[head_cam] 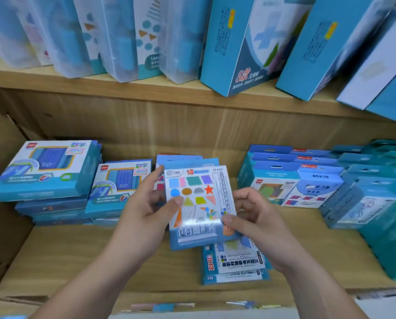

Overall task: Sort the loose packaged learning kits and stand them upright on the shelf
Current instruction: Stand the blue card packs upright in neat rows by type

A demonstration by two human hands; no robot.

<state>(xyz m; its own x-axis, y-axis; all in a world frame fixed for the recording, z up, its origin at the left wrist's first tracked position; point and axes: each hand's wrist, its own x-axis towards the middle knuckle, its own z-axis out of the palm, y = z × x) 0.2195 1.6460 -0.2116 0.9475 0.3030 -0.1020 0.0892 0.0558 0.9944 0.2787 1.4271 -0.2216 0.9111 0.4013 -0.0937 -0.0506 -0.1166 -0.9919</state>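
A flat shapes kit (198, 203) with coloured geometric pieces on its white and blue face is held above the lower wooden shelf (77, 254). My left hand (146, 208) grips its left edge, thumb on the front. My right hand (254, 215) pinches its lower right corner. More packs of the same kind (181, 161) stand or lean behind it. Two loose kits (236, 265) lie flat under my right wrist near the shelf's front.
Stacked blue number kits (47, 171) lie at the left, next to a cardboard wall (1, 203). Upright blue kits (284, 180) and teal boxes (376, 203) fill the right. The upper shelf (123, 88) carries leaning boxes (234, 47).
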